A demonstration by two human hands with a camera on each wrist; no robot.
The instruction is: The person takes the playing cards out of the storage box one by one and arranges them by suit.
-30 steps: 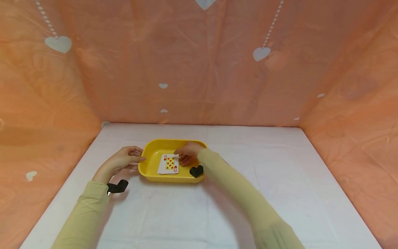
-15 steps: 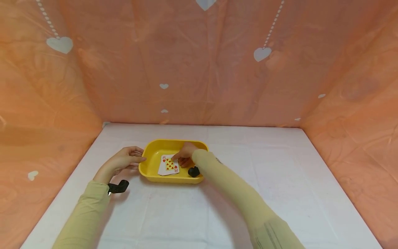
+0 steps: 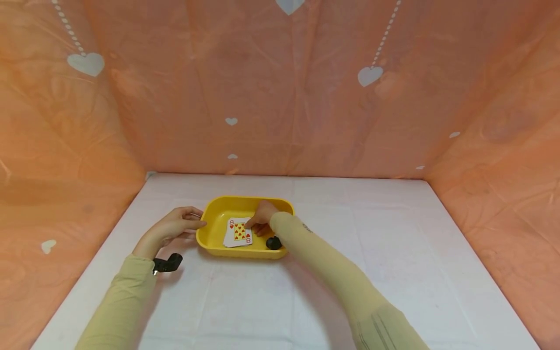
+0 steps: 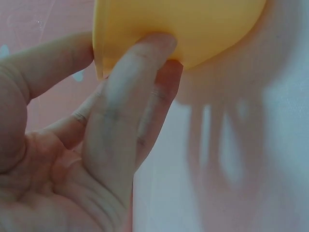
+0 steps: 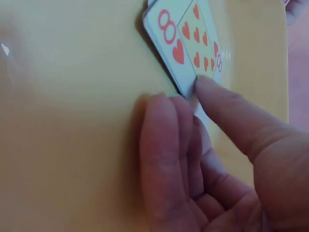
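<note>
A shallow yellow plastic tray [image 3: 213, 236] holds a small stack of playing cards [image 3: 234, 238], face up, with the eight of hearts on top. My left hand [image 3: 171, 225] grips the tray's left end, the thumb at the rim and the fingers against the outer wall [image 4: 207, 29]. Inside the tray, my right hand [image 3: 264, 215] pinches the right edge of the cards. In the right wrist view its thumb presses on the face of the eight of hearts [image 5: 190, 43], while the curled fingers meet the card edge from the other side.
The tray stands on a white cloth-covered table [image 3: 245, 301]. Orange sheeting with white hearts [image 3: 280, 97] hangs behind the table and along both sides. Each wrist carries a black camera mount [image 3: 168, 263]; the right one sits close over the tray's near right corner.
My right hand has shifted slightly left, and its thumb has come onto the top card's face. My left hand keeps its grip on the tray.
</note>
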